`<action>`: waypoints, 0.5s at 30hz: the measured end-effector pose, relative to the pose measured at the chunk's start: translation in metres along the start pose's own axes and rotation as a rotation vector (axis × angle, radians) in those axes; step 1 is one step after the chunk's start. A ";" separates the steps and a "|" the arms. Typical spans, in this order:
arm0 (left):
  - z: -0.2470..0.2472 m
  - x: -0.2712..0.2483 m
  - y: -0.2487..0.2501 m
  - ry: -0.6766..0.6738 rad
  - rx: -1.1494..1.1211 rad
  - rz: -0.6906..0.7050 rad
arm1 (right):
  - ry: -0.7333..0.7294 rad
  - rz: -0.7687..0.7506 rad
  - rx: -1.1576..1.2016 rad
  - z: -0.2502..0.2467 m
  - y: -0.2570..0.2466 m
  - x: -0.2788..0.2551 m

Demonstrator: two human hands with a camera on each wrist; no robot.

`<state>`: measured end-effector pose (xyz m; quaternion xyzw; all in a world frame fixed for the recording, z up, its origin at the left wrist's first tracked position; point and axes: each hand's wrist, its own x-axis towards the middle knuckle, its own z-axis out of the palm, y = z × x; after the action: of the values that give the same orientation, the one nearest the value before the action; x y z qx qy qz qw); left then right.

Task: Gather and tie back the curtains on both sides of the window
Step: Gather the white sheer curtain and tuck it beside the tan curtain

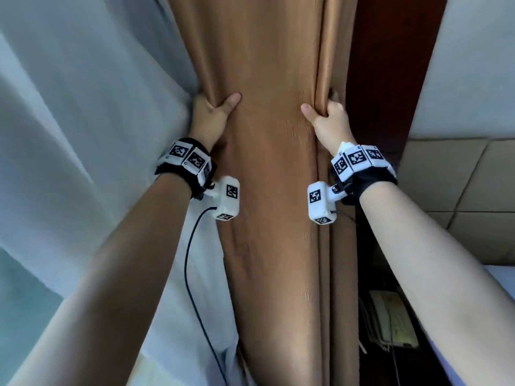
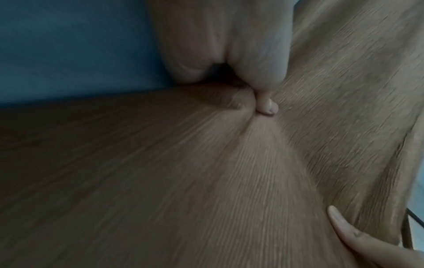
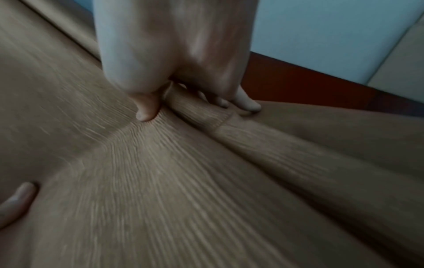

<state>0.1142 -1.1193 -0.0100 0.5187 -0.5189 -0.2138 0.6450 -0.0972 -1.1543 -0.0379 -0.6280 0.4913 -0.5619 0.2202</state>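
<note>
head: curtain [image 1: 273, 168] between gripping hands [image 1: 271, 112]

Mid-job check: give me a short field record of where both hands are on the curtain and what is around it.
curtain: tan-brown woven fabric curtain, hanging in vertical folds, partly bunched
left hand: left hand grips the curtain's left edge, thumb on the front
right hand: right hand grips a fold at the curtain's right edge, thumb on the front
tie-back: none visible
left of curtain: pale sheer white curtain
right of curtain: dark red-brown wooden frame
stage: gathering, not yet tied
</note>
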 end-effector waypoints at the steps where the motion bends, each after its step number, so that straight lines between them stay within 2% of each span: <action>1: 0.007 0.017 -0.006 0.001 0.006 -0.004 | 0.001 -0.002 -0.010 0.008 0.006 0.015; 5: 0.025 0.064 -0.030 0.032 0.046 -0.015 | -0.008 -0.019 -0.024 0.029 0.024 0.052; 10: 0.044 0.103 -0.045 0.007 0.005 -0.017 | 0.015 -0.020 0.028 0.047 0.044 0.090; 15: 0.060 0.116 -0.048 -0.019 -0.082 -0.050 | 0.036 0.083 0.101 0.053 0.064 0.111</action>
<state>0.1165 -1.2585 -0.0049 0.5027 -0.5026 -0.2557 0.6553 -0.0851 -1.2920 -0.0511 -0.5848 0.4919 -0.5876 0.2660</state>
